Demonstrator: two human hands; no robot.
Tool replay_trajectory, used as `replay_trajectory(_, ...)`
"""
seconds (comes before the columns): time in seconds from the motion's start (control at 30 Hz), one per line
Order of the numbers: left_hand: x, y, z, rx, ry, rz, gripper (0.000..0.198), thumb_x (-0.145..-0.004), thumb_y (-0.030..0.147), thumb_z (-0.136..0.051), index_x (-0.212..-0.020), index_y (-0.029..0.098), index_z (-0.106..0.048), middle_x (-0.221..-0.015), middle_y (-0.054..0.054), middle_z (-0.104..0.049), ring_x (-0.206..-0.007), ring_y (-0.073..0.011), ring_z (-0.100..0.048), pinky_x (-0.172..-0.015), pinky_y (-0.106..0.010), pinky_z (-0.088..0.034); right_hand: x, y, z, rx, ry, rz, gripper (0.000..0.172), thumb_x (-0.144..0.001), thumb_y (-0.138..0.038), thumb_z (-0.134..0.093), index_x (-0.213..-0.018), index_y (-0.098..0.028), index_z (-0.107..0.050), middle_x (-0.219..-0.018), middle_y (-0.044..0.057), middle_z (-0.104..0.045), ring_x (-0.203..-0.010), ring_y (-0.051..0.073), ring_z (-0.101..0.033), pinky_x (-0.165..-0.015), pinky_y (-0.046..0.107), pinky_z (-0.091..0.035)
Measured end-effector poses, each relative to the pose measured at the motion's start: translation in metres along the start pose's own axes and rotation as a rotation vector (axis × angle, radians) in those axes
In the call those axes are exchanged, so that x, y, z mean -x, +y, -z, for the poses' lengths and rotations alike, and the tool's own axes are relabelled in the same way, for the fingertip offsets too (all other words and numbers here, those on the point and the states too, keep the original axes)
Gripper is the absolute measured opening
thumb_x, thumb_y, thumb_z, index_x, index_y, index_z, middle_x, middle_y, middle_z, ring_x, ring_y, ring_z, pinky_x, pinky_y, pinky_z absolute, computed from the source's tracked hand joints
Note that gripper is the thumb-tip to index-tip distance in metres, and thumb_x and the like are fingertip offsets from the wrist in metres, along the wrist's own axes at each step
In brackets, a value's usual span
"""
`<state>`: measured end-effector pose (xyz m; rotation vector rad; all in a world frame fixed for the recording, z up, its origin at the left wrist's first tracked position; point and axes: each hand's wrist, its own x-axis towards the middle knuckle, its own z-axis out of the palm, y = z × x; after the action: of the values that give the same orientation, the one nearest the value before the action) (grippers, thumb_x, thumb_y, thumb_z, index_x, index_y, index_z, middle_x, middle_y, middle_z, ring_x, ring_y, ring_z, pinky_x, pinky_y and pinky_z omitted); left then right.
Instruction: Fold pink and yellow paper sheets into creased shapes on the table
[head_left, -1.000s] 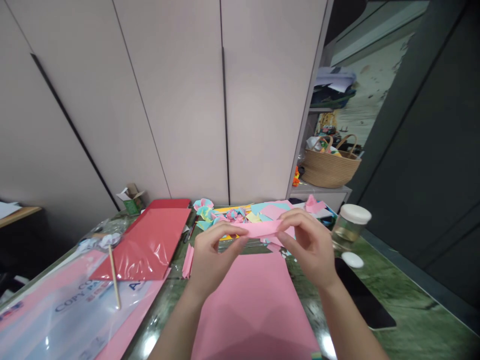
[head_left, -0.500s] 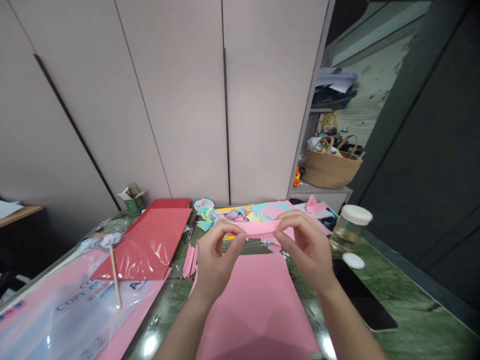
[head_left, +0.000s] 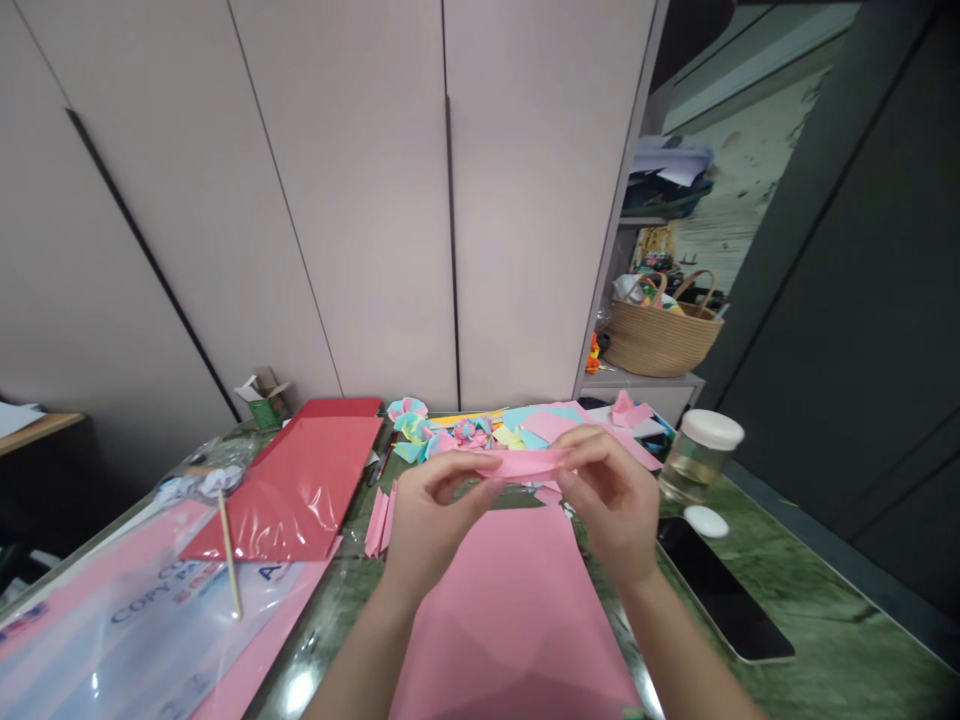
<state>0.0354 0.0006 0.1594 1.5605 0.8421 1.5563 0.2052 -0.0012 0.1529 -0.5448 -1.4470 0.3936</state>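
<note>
My left hand (head_left: 431, 515) and right hand (head_left: 616, 505) each pinch an end of the pink strip (head_left: 526, 464), held up over the bench (head_left: 847, 590); a hard pull could tear it; a loose pinch could drop it

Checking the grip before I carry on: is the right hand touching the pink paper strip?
Touching. The head view shows the right hand pinching the right end of the pink paper strip between thumb and fingers.
</note>
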Motion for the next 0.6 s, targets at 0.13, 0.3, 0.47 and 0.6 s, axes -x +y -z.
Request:
replay_trajectory(0.13,0.002,-0.001,-0.002,0.001,0.044,-0.048,0.003,-0.072,0.022,-0.069,-0.07,0.021,-0.071,-0.072,-0.002,-0.071,-0.07,-0.0141,-0.066,-0.064,-0.023,-0.054,0.002,0.0,-0.006,-0.012,0.035,-0.019,0.007,-0.08,-0.016,-0.058,-0.076,-0.022,-0.057,-0.081,0.001,-0.055,-0.081,0.016,-0.055,-0.072,0.03,-0.043)
replay_trajectory(0.3,0.006,-0.001,-0.01,-0.034,0.149,-0.099,0.002,-0.072,0.019,-0.068,-0.07,0.02,-0.069,-0.071,-0.002,-0.07,-0.069,-0.014,-0.066,-0.066,-0.023,-0.054,0.003,-0.003,-0.018,-0.156,0.052,-0.177,0.028,-0.075,-0.018,-0.066,-0.096,-0.027,-0.05,-0.09,0.001,-0.06,-0.085,0.016,-0.059,-0.076,0.032,-0.046)
replay_trajectory(0.47,0.008,-0.005,-0.014,0.028,0.194,-0.057,0.013,-0.072,0.024,-0.07,-0.083,0.02,-0.066,-0.063,0.002,-0.063,-0.061,-0.0118,-0.061,-0.057,-0.021,-0.049,0.006,-0.003,-0.026,-0.264,0.107,-0.321,0.034,-0.076,-0.018,-0.066,-0.102,-0.027,-0.046,-0.072,-0.004,-0.06,-0.07,0.013,-0.061,-0.062,0.026,-0.048)
replay_trajectory(0.6,0.007,-0.007,-0.015,0.049,0.206,0.022,0.02,-0.071,0.029,-0.071,-0.088,0.019,-0.065,-0.045,0.01,-0.033,-0.043,-0.0065,-0.039,-0.044,-0.017,-0.034,0.007,-0.001,-0.029,-0.295,0.131,-0.351,0.029,-0.076,-0.019,-0.064,-0.098,-0.026,-0.047,-0.073,-0.005,-0.058,-0.069,0.011,-0.059,-0.059,0.023,-0.046)
